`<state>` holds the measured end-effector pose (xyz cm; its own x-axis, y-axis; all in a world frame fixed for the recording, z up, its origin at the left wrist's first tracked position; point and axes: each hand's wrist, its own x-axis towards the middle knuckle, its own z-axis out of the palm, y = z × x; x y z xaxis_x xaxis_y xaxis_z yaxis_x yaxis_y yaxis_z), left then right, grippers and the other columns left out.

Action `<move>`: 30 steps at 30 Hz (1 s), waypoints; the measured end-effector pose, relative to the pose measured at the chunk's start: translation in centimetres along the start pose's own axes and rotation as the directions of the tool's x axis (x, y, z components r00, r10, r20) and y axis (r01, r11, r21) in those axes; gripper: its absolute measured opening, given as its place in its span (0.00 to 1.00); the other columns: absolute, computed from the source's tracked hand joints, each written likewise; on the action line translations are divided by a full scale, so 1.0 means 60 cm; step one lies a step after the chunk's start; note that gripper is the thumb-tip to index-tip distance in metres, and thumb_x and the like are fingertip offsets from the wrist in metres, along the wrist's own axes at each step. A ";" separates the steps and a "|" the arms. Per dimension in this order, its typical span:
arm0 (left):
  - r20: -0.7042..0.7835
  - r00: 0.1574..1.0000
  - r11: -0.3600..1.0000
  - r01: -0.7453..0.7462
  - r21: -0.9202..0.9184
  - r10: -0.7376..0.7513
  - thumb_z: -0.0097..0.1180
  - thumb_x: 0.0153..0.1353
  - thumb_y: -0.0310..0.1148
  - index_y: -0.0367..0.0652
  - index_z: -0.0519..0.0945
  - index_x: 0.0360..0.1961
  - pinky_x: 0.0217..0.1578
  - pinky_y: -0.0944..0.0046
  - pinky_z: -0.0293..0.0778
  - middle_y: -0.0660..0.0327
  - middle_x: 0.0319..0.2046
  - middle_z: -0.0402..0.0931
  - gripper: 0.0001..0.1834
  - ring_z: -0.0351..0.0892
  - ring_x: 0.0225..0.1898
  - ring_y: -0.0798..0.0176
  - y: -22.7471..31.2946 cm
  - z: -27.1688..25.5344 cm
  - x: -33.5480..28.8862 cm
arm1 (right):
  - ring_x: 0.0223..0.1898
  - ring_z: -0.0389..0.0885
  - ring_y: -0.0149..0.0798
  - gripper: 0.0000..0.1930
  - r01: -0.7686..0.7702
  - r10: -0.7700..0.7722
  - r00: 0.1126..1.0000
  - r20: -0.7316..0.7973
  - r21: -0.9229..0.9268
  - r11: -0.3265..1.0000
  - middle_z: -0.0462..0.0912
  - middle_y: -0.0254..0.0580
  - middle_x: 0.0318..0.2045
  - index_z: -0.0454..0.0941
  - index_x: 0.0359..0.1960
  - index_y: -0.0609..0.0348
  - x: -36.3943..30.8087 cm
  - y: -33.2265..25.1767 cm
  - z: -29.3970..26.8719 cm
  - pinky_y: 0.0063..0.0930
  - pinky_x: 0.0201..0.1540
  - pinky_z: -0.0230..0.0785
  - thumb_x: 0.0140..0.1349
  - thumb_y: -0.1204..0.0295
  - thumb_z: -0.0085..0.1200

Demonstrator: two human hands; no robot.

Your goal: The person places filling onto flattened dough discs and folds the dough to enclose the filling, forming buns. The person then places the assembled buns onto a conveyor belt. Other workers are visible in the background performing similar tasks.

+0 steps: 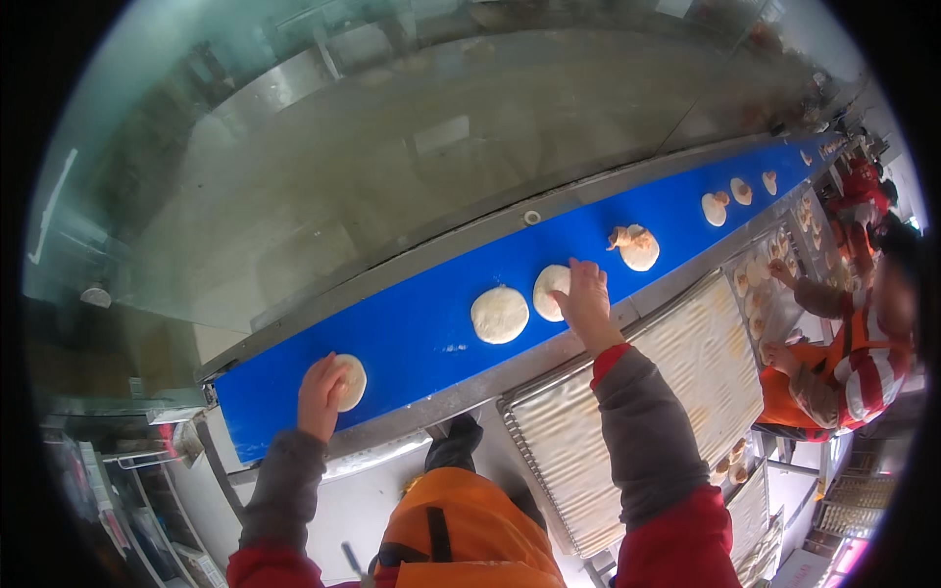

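Observation:
At the left end of the blue conveyor belt [412, 363], my left hand [319, 397] has its fingers curled on the near-left edge of a flat, pale dough round [351, 380]. My right hand [588, 304] is farther along, its thumb lying over the right side of another dough round [549, 286] while its fingers stretch apart from the thumb. Between the hands, close to that second round, a third dough round [500, 315] lies flat on the belt. Right of my right hand is a dough round [642, 253] with a brownish, folded topping piece [619, 236] on its far-left edge.
More topped dough rounds [715, 208] lie up the belt to the right. A large ridged tray [578, 470] sits beside the belt, right of my body. Past it, a person in an orange apron [843, 363] reaches over a tray of dough pieces [760, 289]. A metal rail [441, 255] edges the belt's far side.

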<state>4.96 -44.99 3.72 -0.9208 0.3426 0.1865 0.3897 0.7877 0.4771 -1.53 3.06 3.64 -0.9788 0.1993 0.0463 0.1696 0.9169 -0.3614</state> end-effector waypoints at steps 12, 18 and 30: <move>0.428 0.838 0.932 0.360 0.033 -0.339 0.68 0.46 0.34 0.38 0.74 0.41 0.43 0.54 0.71 0.50 0.40 0.72 0.22 0.73 0.43 0.48 -0.159 -0.140 -0.085 | 0.52 0.78 0.47 0.16 0.138 -0.300 0.824 0.480 0.343 0.929 0.80 0.43 0.51 0.79 0.44 0.51 -0.102 -0.253 0.023 0.37 0.49 0.72 0.54 0.64 0.64; 0.505 0.686 0.507 0.727 -0.463 -0.523 0.65 0.52 0.34 0.41 0.68 0.61 0.54 0.56 0.72 0.57 0.52 0.73 0.35 0.73 0.54 0.55 -0.139 -0.238 -0.133 | 0.54 0.75 0.45 0.16 -0.084 -0.049 0.808 0.587 0.197 0.977 0.78 0.43 0.52 0.79 0.41 0.56 -0.149 -0.377 0.119 0.36 0.49 0.71 0.51 0.67 0.66; 0.818 0.535 0.350 0.740 -0.574 0.210 0.65 0.59 0.31 0.38 0.68 0.61 0.56 0.62 0.68 0.57 0.54 0.72 0.30 0.71 0.56 0.62 0.383 0.118 0.045 | 0.52 0.78 0.36 0.22 -0.650 0.201 0.737 0.645 0.596 0.471 0.81 0.41 0.49 0.71 0.58 0.63 -0.598 -0.008 -0.147 0.32 0.56 0.70 0.64 0.70 0.59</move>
<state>11.51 -22.36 9.11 -0.3970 0.7679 -0.5027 -0.5549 0.2354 0.7979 34.52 -1.48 10.36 -0.7613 0.1082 -0.6393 0.6481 0.0957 -0.7555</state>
